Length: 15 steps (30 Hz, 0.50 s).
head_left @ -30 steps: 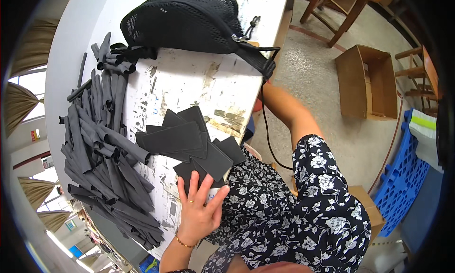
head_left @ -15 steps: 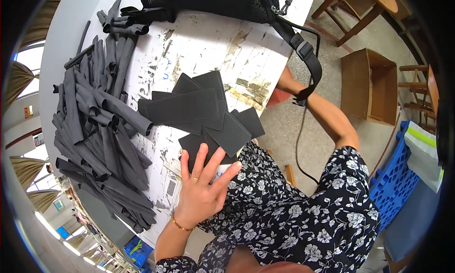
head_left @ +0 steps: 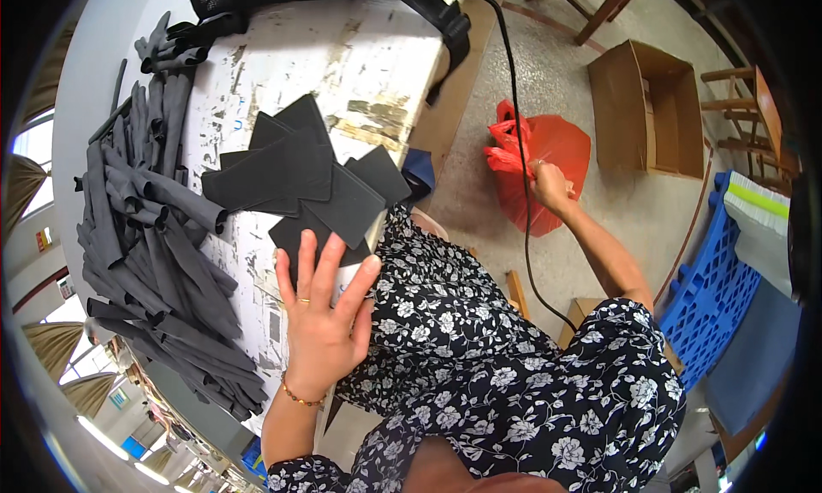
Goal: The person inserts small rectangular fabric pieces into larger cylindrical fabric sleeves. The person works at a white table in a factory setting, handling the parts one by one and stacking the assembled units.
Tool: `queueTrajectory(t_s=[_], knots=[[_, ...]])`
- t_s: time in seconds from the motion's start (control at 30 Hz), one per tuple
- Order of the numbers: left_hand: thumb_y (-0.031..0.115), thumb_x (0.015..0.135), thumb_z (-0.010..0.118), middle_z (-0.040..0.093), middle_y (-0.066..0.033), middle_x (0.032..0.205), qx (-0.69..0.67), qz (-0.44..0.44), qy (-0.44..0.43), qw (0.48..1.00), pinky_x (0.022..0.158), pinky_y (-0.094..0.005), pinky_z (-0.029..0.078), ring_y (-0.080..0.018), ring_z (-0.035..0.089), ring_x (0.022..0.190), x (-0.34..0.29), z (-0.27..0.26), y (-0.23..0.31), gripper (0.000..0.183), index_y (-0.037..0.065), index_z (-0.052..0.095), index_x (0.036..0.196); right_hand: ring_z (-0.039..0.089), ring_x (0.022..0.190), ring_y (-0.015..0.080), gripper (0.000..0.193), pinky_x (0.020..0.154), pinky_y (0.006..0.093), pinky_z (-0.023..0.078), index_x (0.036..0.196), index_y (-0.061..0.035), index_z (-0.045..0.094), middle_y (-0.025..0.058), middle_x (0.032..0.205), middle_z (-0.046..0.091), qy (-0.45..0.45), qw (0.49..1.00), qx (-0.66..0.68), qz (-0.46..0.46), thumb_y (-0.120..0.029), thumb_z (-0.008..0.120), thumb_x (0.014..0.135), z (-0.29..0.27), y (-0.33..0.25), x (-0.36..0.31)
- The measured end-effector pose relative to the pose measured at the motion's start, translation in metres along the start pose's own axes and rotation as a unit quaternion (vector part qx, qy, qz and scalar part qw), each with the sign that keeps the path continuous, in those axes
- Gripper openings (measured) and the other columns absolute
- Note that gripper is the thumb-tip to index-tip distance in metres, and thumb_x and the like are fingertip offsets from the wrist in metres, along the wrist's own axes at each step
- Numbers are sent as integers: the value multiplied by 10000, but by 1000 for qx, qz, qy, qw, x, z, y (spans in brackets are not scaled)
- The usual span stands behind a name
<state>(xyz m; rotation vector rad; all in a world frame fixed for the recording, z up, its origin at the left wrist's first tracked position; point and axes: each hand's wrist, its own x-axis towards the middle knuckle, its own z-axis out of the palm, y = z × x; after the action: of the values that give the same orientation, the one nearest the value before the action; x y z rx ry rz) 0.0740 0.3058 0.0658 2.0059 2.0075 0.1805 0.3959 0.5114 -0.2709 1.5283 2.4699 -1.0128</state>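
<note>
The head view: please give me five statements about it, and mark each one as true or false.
1. The left hand touches the dark flat pieces. True.
2. The right hand grips a red bag. True.
3. Dark tube-like rolls lie on the table, left of the flat pieces. True.
4. The red bag sits on the table. False: it is beyond the table's right edge, over the floor.
5. The cardboard box is shut on all sides. False: the box has an open side that shows its inside.
</note>
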Motion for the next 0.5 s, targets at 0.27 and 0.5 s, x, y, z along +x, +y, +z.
queueTrajectory(t_s=[0.27,0.5], knots=[[50,738,744,354,-171,1544,4,0,7,1000,1180,-621,144,-456,281,1451,-2,4,-1,713,194,525,1402,637,883,452,185,779,537,499,880,-19,589,239,915,644,-78,997,3,5,27,558,704,69,-4,-36],[71,732,762,368,-174,1538,1,-3,3,1000,1177,-624,148,-461,293,1445,-1,4,-2,664,182,566,1356,648,922,428,238,795,504,523,987,-18,625,215,1011,658,-122,989,36,-79,-158,690,805,131,-18,-30]])
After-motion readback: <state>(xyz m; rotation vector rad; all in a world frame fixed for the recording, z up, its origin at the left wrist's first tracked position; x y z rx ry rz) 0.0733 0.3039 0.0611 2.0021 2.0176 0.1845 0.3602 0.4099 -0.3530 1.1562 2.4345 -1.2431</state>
